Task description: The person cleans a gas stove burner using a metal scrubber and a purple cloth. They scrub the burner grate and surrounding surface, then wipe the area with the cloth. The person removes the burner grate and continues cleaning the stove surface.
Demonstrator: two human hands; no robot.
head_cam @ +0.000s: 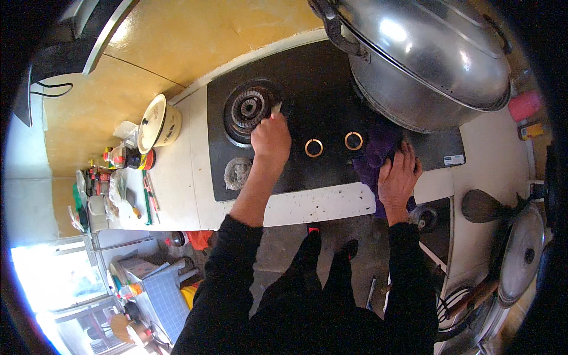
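My left hand (271, 136) is closed in a fist at the right rim of the gas burner (249, 106) on a black cooktop (306, 88). A small pale thing (277, 108) sticks out past its fingers; most of it is hidden, so its kind is unclear. Under the fingers of my right hand (400, 177) lies a crumpled purple cloth (375, 153), which hangs over the counter's front edge. Between the hands, two brass-coloured rings (314, 148) circle the knob positions. A silvery, crinkled round item (238, 174), perhaps a scouring pad, rests left of my forearm.
A large lidded steel pot (426, 84) covers the cooktop's right side. At left stand a cream enamel pot (159, 124) and several jars (133, 158). A wok lid (523, 255) leans at far right. The range hood (66, 53) juts in at upper left.
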